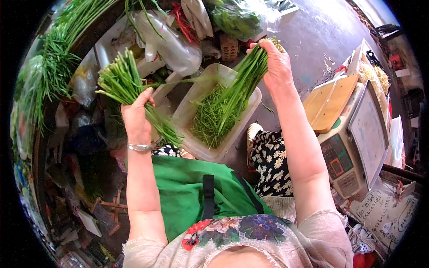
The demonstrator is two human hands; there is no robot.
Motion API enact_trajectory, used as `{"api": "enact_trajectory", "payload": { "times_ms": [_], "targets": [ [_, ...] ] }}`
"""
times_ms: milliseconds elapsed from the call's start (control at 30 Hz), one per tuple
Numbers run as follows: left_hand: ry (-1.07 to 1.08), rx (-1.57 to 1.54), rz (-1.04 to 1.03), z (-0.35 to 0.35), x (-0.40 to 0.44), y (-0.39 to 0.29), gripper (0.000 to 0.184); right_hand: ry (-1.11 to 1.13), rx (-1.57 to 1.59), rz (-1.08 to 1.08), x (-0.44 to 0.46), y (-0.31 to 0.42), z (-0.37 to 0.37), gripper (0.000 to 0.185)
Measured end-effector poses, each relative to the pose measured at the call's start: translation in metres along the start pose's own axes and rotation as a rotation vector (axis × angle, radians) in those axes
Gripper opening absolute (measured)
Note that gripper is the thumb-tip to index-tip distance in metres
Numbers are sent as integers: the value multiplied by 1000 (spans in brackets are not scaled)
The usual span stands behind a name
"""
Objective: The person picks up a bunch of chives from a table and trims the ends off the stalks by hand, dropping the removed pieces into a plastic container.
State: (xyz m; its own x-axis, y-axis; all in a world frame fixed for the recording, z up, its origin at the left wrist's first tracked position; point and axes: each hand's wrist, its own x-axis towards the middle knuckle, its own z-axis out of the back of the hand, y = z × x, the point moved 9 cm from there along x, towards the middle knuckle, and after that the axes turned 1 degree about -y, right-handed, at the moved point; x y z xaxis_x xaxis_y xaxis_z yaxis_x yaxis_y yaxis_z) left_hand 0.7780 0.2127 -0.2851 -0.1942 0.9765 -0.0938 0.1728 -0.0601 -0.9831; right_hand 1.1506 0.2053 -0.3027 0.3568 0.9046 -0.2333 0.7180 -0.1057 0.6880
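My left hand (137, 117) is closed around a thick bunch of green stems (120, 78), cut ends up and to the left, leafy ends hanging toward the tub. At the upper right, my right hand (273, 60) grips another green bunch (243, 82) near its cut ends, its long leaves drooping down over the tub. Between and below the hands stands a pale plastic tub (183, 107) with loose green trimmings (208, 116) inside. A silver bracelet (140, 147) is on my left wrist.
Right of my right arm are a scale (340, 156) and a wooden board (330, 102). Plastic bags (172, 44) lie beyond the tub, leafy greens (237, 20) at the top. More long green stalks (56, 67) hang at the left. A green apron (183, 183) covers my lap.
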Motion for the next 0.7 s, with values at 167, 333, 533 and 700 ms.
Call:
{"api": "enact_trajectory", "payload": {
  "times_ms": [167, 333, 533, 700],
  "targets": [
    [39, -43, 11, -8, -3, 1, 23, 15, -155, 73, 4, -2, 3, 16],
    [316, -95, 212, -55, -30, 19, 26, 89, -166, -94, -23, -22, -33, 13],
    [488, -153, 405, -81, -60, 29, 23, 288, -237, -177, -28, -45, -47, 15],
    [515, -153, 446, -88, -69, 29, 26, 323, -265, -266, -38, -55, -58, 26]
  ]
}}
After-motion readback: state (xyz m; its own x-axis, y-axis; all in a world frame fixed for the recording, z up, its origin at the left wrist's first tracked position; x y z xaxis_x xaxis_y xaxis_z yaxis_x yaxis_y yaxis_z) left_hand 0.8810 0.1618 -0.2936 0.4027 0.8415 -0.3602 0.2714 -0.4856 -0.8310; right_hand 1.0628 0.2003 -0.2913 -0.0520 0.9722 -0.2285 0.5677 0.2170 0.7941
